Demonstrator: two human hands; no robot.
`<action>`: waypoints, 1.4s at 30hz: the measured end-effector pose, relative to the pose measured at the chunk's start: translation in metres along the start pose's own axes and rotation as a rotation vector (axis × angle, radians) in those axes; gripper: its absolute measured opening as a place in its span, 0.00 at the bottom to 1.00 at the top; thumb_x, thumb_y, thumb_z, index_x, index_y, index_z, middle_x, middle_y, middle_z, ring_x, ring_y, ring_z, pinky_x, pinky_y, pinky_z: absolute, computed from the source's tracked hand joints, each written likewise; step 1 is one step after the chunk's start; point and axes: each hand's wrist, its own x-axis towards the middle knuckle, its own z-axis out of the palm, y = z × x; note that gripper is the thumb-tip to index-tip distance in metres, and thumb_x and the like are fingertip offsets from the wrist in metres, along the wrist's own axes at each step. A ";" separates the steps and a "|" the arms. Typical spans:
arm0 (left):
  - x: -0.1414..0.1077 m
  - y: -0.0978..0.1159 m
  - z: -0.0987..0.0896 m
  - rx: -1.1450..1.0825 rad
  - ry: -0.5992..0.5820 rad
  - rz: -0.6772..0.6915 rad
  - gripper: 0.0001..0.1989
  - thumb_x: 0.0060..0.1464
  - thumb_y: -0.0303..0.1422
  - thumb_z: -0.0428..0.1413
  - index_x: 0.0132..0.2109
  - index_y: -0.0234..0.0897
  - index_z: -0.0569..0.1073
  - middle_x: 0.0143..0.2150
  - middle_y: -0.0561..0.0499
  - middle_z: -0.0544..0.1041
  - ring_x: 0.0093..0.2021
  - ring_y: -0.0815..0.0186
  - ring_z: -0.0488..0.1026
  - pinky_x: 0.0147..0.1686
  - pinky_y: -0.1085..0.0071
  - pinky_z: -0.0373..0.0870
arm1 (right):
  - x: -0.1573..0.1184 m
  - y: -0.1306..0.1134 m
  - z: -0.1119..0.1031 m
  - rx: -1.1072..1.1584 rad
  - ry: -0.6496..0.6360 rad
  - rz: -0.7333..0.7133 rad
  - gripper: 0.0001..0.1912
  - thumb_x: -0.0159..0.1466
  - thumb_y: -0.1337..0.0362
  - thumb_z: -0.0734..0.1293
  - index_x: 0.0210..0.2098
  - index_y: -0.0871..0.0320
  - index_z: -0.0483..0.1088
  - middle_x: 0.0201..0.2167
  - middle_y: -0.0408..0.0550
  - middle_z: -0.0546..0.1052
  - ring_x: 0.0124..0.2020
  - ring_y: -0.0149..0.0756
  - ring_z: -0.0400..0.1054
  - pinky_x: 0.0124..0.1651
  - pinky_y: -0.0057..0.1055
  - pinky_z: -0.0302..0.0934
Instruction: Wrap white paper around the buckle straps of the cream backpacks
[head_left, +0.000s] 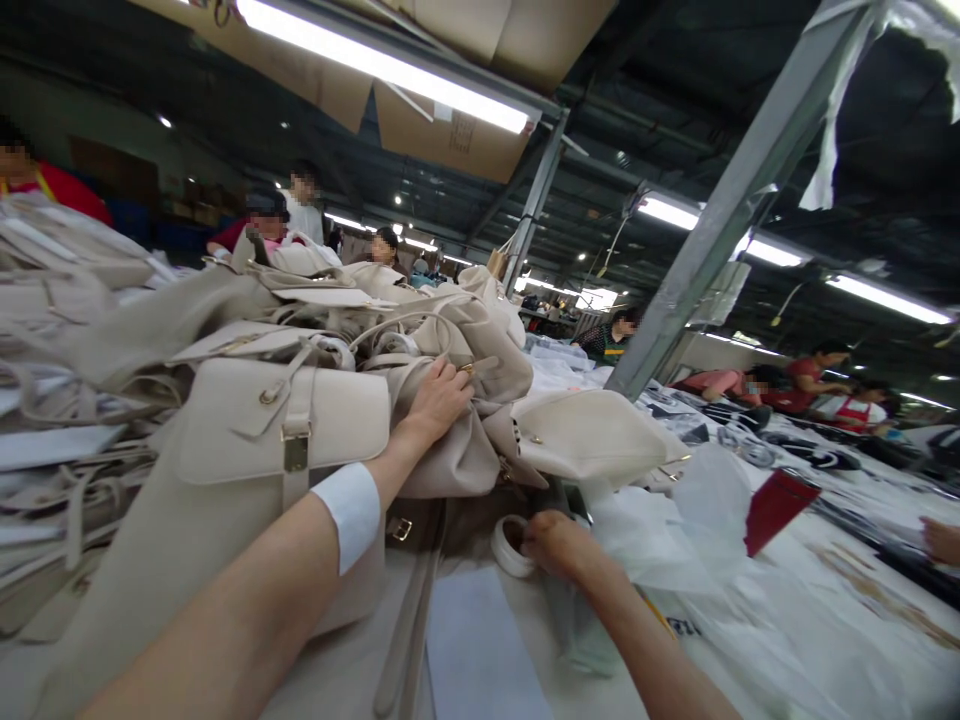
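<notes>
My left hand point(441, 398) reaches into a heap of beige bags, its fingers curled over the top of a slumped beige bag point(457, 455) beside a small gold fitting. Just left of that arm lies another beige bag point(289, 420) with a flap, a strap and a gold buckle. Lower and to the right, my right hand point(561, 545) is closed on the edge of a white ring-shaped roll point(512, 548), which looks like tape. A pale bag point(592, 435) rests above the right hand. A white patch point(349, 512) is wrapped on my left forearm.
A white sheet point(484, 645) and beige straps lie on the table in front of me. Clear plastic bags point(675, 520) and a red object point(780, 508) are to the right. Several people work around farther tables. A slanted metal post point(720, 220) rises at the right.
</notes>
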 end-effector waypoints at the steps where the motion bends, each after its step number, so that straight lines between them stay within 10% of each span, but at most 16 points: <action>1: -0.001 0.000 -0.001 -0.004 -0.003 -0.001 0.08 0.63 0.28 0.52 0.40 0.36 0.76 0.43 0.47 0.75 0.47 0.57 0.67 0.61 0.55 0.54 | 0.003 0.001 -0.004 -0.012 -0.008 0.015 0.08 0.63 0.65 0.67 0.39 0.58 0.78 0.43 0.53 0.81 0.45 0.43 0.76 0.45 0.35 0.68; 5: -0.003 0.002 -0.004 -0.029 -0.026 -0.007 0.09 0.64 0.28 0.50 0.40 0.36 0.76 0.44 0.47 0.75 0.48 0.57 0.66 0.62 0.54 0.53 | 0.012 -0.009 -0.010 -0.077 -0.030 0.073 0.18 0.63 0.62 0.71 0.51 0.62 0.72 0.49 0.55 0.78 0.47 0.43 0.75 0.48 0.42 0.69; 15: -0.005 0.002 -0.013 -0.172 -0.069 -0.008 0.12 0.57 0.21 0.50 0.40 0.35 0.76 0.45 0.45 0.75 0.50 0.57 0.68 0.66 0.52 0.50 | 0.006 -0.018 -0.014 -0.046 0.033 0.096 0.13 0.69 0.72 0.60 0.45 0.60 0.75 0.43 0.55 0.82 0.45 0.44 0.77 0.44 0.38 0.69; 21: -0.017 0.032 -0.040 -0.292 -0.057 -0.023 0.27 0.52 0.23 0.53 0.60 0.41 0.68 0.64 0.44 0.67 0.65 0.52 0.59 0.67 0.48 0.47 | -0.040 -0.030 -0.017 0.060 0.145 0.067 0.15 0.70 0.68 0.55 0.42 0.52 0.73 0.38 0.50 0.83 0.42 0.44 0.78 0.36 0.33 0.64; 29: -0.084 0.100 -0.108 -0.726 -0.130 -0.039 0.32 0.55 0.27 0.54 0.67 0.34 0.59 0.73 0.30 0.49 0.73 0.43 0.42 0.69 0.44 0.39 | -0.066 -0.063 0.024 0.890 0.066 -0.139 0.24 0.67 0.47 0.51 0.27 0.53 0.67 0.18 0.44 0.76 0.17 0.34 0.69 0.23 0.27 0.58; 34: -0.140 0.081 -0.178 -1.114 -0.199 -0.253 0.22 0.59 0.25 0.48 0.59 0.37 0.71 0.67 0.38 0.64 0.65 0.55 0.64 0.61 0.64 0.63 | -0.074 -0.087 0.018 1.151 -0.027 -0.246 0.28 0.59 0.38 0.59 0.31 0.57 0.71 0.23 0.47 0.77 0.21 0.34 0.71 0.19 0.25 0.54; 36: -0.170 0.066 -0.201 -1.183 -0.194 -0.409 0.17 0.61 0.27 0.47 0.50 0.39 0.77 0.51 0.43 0.79 0.50 0.59 0.75 0.51 0.70 0.68 | -0.078 -0.097 0.013 1.237 -0.110 -0.319 0.30 0.57 0.37 0.63 0.38 0.58 0.74 0.30 0.50 0.79 0.26 0.37 0.74 0.19 0.24 0.56; 42: -0.246 0.026 -0.215 -0.983 -0.022 -1.050 0.12 0.59 0.37 0.50 0.29 0.40 0.72 0.24 0.53 0.72 0.27 0.64 0.69 0.29 0.70 0.60 | -0.087 -0.149 -0.004 1.471 -0.223 -0.437 0.35 0.54 0.35 0.68 0.43 0.60 0.76 0.33 0.54 0.80 0.29 0.38 0.75 0.22 0.25 0.61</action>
